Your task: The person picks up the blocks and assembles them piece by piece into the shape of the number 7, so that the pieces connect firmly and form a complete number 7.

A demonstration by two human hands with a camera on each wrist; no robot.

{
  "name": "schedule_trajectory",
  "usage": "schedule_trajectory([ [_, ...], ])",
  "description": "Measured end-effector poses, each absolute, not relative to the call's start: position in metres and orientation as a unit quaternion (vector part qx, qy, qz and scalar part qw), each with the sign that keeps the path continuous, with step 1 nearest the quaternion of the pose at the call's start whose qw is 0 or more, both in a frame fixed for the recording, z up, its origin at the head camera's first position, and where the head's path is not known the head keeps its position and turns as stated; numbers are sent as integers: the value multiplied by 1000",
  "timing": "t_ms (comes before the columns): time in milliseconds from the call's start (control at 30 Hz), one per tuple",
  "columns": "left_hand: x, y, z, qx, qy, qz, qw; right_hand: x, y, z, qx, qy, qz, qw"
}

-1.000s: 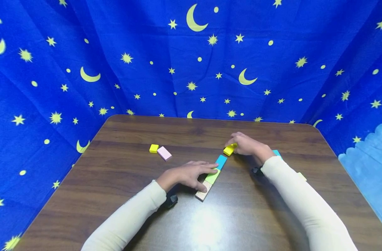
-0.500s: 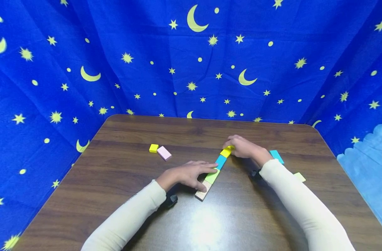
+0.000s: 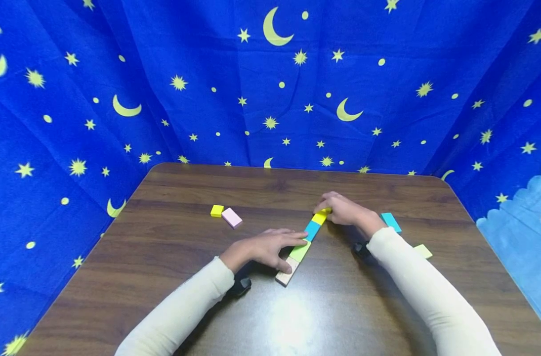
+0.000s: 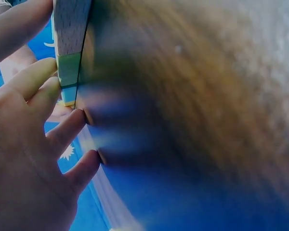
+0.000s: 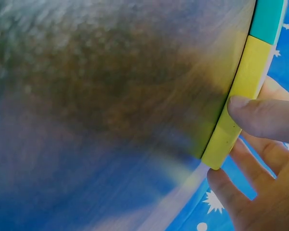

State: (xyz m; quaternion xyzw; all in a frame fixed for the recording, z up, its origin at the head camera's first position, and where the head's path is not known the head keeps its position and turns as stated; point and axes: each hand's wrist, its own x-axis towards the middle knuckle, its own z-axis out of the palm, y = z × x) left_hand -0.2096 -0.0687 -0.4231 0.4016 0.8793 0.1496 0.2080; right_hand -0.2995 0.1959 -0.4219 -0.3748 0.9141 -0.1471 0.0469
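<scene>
A slanting row of flat blocks lies on the table in the head view. From near to far come a plain wooden block (image 3: 283, 279), a light green block (image 3: 300, 251), a blue block (image 3: 312, 229) and a yellow block (image 3: 319, 217). My left hand (image 3: 265, 247) rests along the row, its thumb at the wooden block and its index fingertip near where green meets blue. Its fingers look fairly straight in the left wrist view. My right hand (image 3: 345, 209) pinches the yellow block's far part, thumb on its near side face in the right wrist view. There the yellow end meets the blue one.
To the left lie a small yellow block (image 3: 217, 211) and a pink block (image 3: 231, 218). Another blue block (image 3: 391, 222) and a pale green block (image 3: 423, 251), partly behind the right sleeve, lie to the right. A blue star-patterned curtain (image 3: 234, 64) hangs behind the table (image 3: 186, 188).
My right hand has brought the yellow block slightly left and nearer, from just beyond the row into line with the blue block's far end. My left hand has stayed in place.
</scene>
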Motion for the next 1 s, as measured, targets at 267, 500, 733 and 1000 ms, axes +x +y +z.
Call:
schedule_trajectory([
  [267,-207,-68,-424,404,881,143,199,-297,193,-422,-369,915,-151,58],
  [500,-206,-69,-424,408,879,142,199,-293,191,-420,-366,917,-144,65],
  [733,-208,-68,-423,408,879,139,205,-292,191,-418,-371,914,-148,70],
  [1000,-207,-68,-424,404,878,142,215,-292,192,-421,-392,907,-150,50],
])
